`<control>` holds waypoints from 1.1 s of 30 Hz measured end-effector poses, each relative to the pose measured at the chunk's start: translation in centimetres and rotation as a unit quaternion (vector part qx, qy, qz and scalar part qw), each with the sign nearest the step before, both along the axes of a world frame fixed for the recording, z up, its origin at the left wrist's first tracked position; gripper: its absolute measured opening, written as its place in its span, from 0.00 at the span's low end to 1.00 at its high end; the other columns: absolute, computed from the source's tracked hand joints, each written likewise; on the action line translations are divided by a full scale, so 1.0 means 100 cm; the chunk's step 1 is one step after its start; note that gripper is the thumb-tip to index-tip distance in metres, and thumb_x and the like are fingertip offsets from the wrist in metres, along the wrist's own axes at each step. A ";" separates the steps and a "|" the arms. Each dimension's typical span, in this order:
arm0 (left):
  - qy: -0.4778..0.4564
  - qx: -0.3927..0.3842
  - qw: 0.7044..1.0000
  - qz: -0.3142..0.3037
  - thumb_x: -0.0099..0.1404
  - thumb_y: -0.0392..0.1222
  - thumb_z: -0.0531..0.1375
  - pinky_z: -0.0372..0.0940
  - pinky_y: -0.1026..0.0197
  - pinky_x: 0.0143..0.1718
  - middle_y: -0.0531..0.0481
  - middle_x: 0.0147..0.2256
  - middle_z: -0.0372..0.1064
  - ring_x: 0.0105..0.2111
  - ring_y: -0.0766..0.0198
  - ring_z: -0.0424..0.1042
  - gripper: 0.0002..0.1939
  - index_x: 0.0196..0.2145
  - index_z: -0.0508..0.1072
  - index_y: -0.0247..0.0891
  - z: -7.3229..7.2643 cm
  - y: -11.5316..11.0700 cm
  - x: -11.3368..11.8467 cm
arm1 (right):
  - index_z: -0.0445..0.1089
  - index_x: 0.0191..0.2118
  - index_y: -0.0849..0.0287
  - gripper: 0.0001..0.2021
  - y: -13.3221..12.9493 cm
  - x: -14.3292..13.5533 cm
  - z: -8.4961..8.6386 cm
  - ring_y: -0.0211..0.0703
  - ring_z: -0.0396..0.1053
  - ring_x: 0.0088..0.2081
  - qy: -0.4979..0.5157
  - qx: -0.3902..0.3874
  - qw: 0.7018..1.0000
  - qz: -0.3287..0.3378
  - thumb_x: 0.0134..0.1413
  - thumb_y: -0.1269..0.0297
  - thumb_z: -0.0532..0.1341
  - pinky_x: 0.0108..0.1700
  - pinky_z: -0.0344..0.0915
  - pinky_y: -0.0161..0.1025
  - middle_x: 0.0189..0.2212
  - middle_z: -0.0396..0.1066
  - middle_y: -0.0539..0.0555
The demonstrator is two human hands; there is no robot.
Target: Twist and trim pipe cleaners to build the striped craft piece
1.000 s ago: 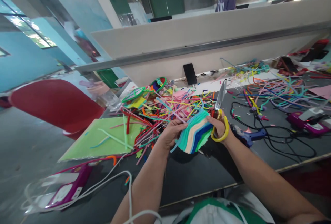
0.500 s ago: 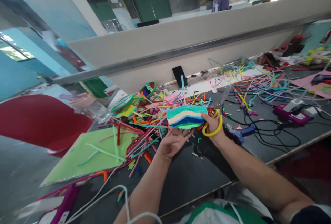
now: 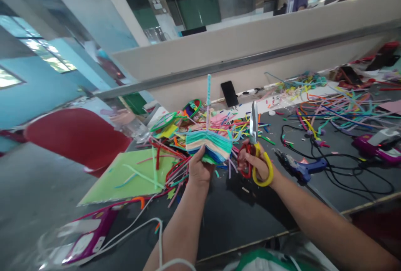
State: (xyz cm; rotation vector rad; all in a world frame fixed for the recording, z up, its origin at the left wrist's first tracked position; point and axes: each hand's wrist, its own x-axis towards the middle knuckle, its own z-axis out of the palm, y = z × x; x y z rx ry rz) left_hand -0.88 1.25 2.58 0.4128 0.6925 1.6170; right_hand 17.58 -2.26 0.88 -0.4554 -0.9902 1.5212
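Note:
My left hand (image 3: 200, 170) grips a striped piece (image 3: 209, 145) made of fuzzy craft stems in turquoise, cream, blue and green, with the thumb pressed on its front. A thin stalk (image 3: 208, 95), pale blue above and pinkish below, rises behind the piece; whether it is joined on cannot be told. Off to the right, my right hand (image 3: 258, 164) is closed on scissors (image 3: 254, 131) with one red and one yellow handle. Their blades point up and look closed. Scissors and striped piece are apart.
Loose pipe cleaners (image 3: 175, 166) heap behind and left of my hands. A green sheet (image 3: 125, 179) lies left. On the right are a blue glue gun (image 3: 302, 168), black cables (image 3: 354, 179) and a purple power strip (image 3: 380, 145). A phone (image 3: 229, 93) leans against the partition (image 3: 244, 60).
My right hand has let go of the striped piece and moved right, with the scissors now upright. My left hand has taken the piece alone, thumb now in front. The view has shifted.

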 end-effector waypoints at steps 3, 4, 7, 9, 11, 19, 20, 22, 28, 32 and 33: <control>0.001 0.049 0.998 0.032 0.54 0.35 0.63 0.66 0.55 0.50 0.50 0.38 0.77 0.43 0.57 0.75 0.14 0.41 0.76 0.40 0.003 0.004 -0.014 | 0.59 0.48 0.50 0.22 -0.003 0.000 -0.001 0.36 0.66 0.28 -0.047 0.024 0.995 0.081 0.49 0.56 0.65 0.33 0.71 0.40 0.34 0.66 0.49; 0.001 0.053 0.998 0.041 0.54 0.35 0.63 0.66 0.55 0.50 0.51 0.37 0.77 0.43 0.57 0.75 0.13 0.40 0.76 0.40 0.003 0.005 -0.017 | 0.59 0.49 0.51 0.21 -0.004 0.000 -0.001 0.36 0.66 0.28 -0.076 0.041 0.992 0.097 0.50 0.56 0.64 0.32 0.70 0.38 0.34 0.65 0.49; -0.001 0.057 0.997 0.059 0.54 0.35 0.63 0.66 0.55 0.50 0.51 0.36 0.77 0.41 0.57 0.75 0.11 0.38 0.77 0.40 0.005 0.004 -0.021 | 0.60 0.49 0.53 0.18 -0.009 0.001 -0.001 0.34 0.64 0.25 -0.170 0.081 0.975 0.115 0.55 0.53 0.60 0.26 0.65 0.32 0.33 0.65 0.50; -0.002 0.057 0.997 0.058 0.54 0.35 0.63 0.67 0.55 0.49 0.50 0.35 0.77 0.40 0.57 0.76 0.11 0.37 0.77 0.40 0.005 0.003 -0.022 | 0.61 0.48 0.54 0.17 -0.013 0.002 0.000 0.33 0.62 0.24 -0.209 0.097 0.967 0.110 0.56 0.52 0.58 0.24 0.62 0.31 0.32 0.63 0.50; -0.004 0.054 0.997 0.058 0.54 0.35 0.62 0.67 0.55 0.48 0.50 0.35 0.77 0.40 0.57 0.76 0.11 0.38 0.77 0.39 0.006 0.003 -0.024 | 0.62 0.48 0.55 0.18 -0.016 0.002 0.000 0.32 0.59 0.24 -0.224 0.112 0.963 0.102 0.56 0.50 0.57 0.25 0.61 0.31 0.31 0.62 0.51; -0.002 0.044 0.997 0.064 0.52 0.36 0.64 0.68 0.56 0.46 0.50 0.34 0.77 0.38 0.56 0.76 0.13 0.38 0.77 0.39 0.002 0.006 -0.032 | 0.61 0.50 0.53 0.21 -0.017 0.000 -0.002 0.32 0.57 0.24 -0.236 0.130 0.957 0.104 0.55 0.47 0.56 0.25 0.58 0.31 0.32 0.62 0.50; -0.001 0.046 0.997 0.067 0.52 0.36 0.64 0.69 0.56 0.46 0.50 0.34 0.77 0.38 0.56 0.76 0.13 0.38 0.77 0.39 0.002 0.006 -0.034 | 0.61 0.50 0.53 0.21 -0.017 -0.001 -0.001 0.32 0.56 0.23 -0.236 0.134 0.957 0.103 0.55 0.46 0.56 0.24 0.58 0.32 0.32 0.62 0.50; 0.000 0.050 0.996 0.070 0.52 0.36 0.64 0.69 0.55 0.46 0.49 0.34 0.77 0.39 0.55 0.76 0.12 0.37 0.77 0.38 0.002 0.006 -0.036 | 0.61 0.50 0.53 0.21 -0.017 -0.001 0.000 0.33 0.57 0.24 -0.239 0.141 0.955 0.099 0.56 0.46 0.55 0.24 0.58 0.32 0.32 0.62 0.51; 0.011 0.057 0.997 0.058 0.47 0.36 0.67 0.69 0.53 0.45 0.49 0.33 0.77 0.38 0.53 0.76 0.13 0.35 0.77 0.38 0.002 0.004 -0.042 | 0.60 0.51 0.53 0.19 -0.017 0.003 0.004 0.35 0.58 0.26 -0.280 0.165 0.941 0.092 0.59 0.50 0.54 0.27 0.59 0.33 0.33 0.62 0.52; 0.019 0.053 0.997 0.053 0.46 0.36 0.67 0.69 0.51 0.46 0.48 0.33 0.77 0.40 0.50 0.75 0.15 0.36 0.77 0.38 -0.001 0.005 -0.044 | 0.59 0.53 0.53 0.20 -0.017 0.004 0.005 0.35 0.58 0.27 -0.285 0.196 0.933 0.098 0.59 0.50 0.54 0.28 0.58 0.33 0.33 0.63 0.52; 0.018 0.054 0.997 0.056 0.46 0.36 0.67 0.69 0.51 0.46 0.48 0.33 0.77 0.41 0.50 0.75 0.16 0.36 0.77 0.39 -0.001 0.006 -0.045 | 0.59 0.53 0.53 0.20 -0.017 0.004 0.005 0.35 0.58 0.27 -0.284 0.202 0.932 0.100 0.59 0.49 0.53 0.28 0.58 0.33 0.33 0.62 0.52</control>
